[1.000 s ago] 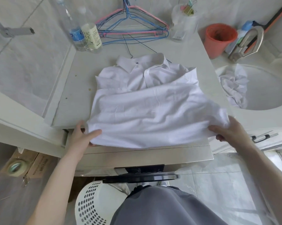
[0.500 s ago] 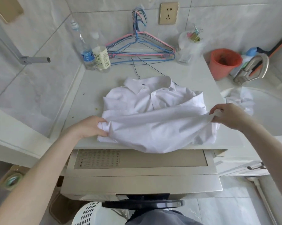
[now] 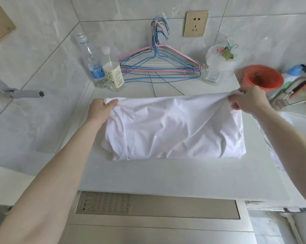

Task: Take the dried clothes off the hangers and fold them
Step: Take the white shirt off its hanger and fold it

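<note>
The white shirt (image 3: 175, 131) lies mid-fold just in front of the wire hangers (image 3: 159, 67). The left hand (image 3: 100, 110) and right hand (image 3: 249, 101) each pinch a raised corner of its far edge. Next, I'd guess, that edge gets laid flat and smoothed. Left of the hangers, the labels on the bottles (image 3: 113, 74) are too blurred to read.

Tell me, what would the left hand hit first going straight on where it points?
The left hand would probably meet the pale-labelled bottle first, or the wire hangers beside it; depth unclear.
</note>
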